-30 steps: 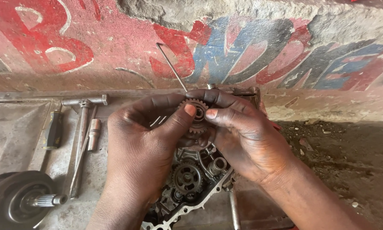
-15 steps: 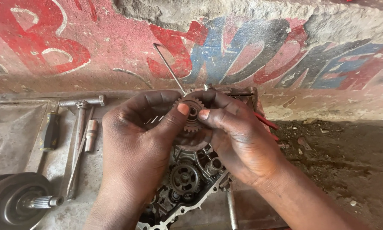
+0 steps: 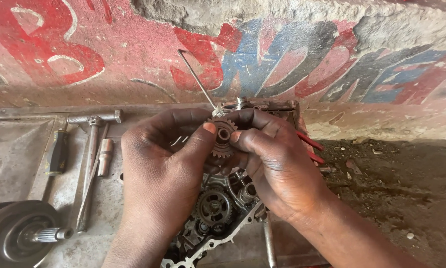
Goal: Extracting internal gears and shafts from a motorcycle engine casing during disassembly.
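— Looking down from the head view, what do the two hands have?

— Both are on a small toothed gear (image 3: 222, 138). The left hand (image 3: 161, 168) has its thumb pressed on the gear's left face, and the right hand (image 3: 272, 166) has its thumb on the right side, with the other fingers curled behind. So the fingers of both hands are closed, pinching the gear between them.

— Where is the gear?

— Held up just above an open engine case (image 3: 210, 218), which lies on a grey metal sheet (image 3: 14, 154) at the foot of a painted wall (image 3: 292, 54). A larger gear (image 3: 214, 207) sits inside the case, below the hands.

— And around them?

— Toward the sheet's left edge lie a T-handle wrench (image 3: 91, 149), a short socket (image 3: 104, 157) touching it, and a black-handled tool (image 3: 58, 151). At the near left corner rests a dark round wheel with a splined shaft (image 3: 19, 233). A thin rod (image 3: 198, 82) leans against the wall behind the hands, and red handles (image 3: 310, 144) poke out beside the right hand, by bare dirt (image 3: 396, 183).
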